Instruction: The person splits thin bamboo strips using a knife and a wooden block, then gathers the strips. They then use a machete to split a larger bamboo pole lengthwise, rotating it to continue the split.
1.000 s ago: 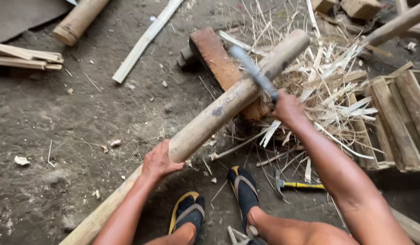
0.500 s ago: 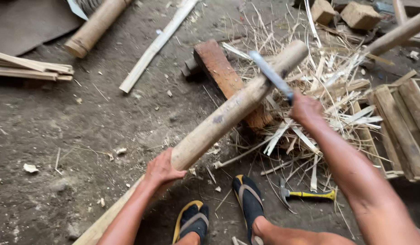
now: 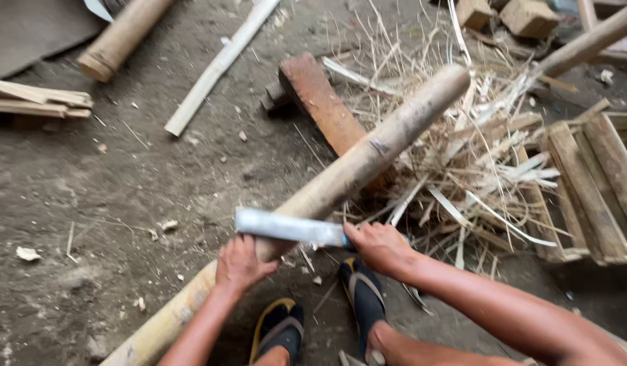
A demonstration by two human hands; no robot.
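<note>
Now, pole: a long, pale bamboo pole (image 3: 340, 183) is seen slanting from the lower left up to the upper right, its far end propped on a reddish wooden block (image 3: 320, 102), its near end low by the feet
Left hand: the left hand (image 3: 240, 263) is laid on the pole's lower stretch, fingers curled over it, so the pole is gripped and steadied
Right hand: the right hand (image 3: 381, 247) is clenched around the handle of a flat steel blade (image 3: 289, 227), which is held roughly level across the pole, just above the left hand
Blade and pole: the blade is seen lying over the pole where the left hand grips; whether the edge touches the bamboo cannot be told
Feet: two feet in dark sandals (image 3: 364, 298) with yellow edging are planted on the dirt floor (image 3: 123, 203), just beside the pole's near part
Shavings: a heap of pale bamboo strips and splinters (image 3: 476, 163) is spread under and beyond the pole's raised end
Right edge: a slatted wooden frame (image 3: 591, 183) is set on the ground, near the heap
Upper left: a short thick bamboo length (image 3: 120, 37) and a thin split strip (image 3: 218, 64) are lying well apart from the hands
Far left: flat wooden slats (image 3: 35, 100) are stacked at the picture's edge
Top right: wood offcuts (image 3: 523, 15) are seen, blurred
</note>
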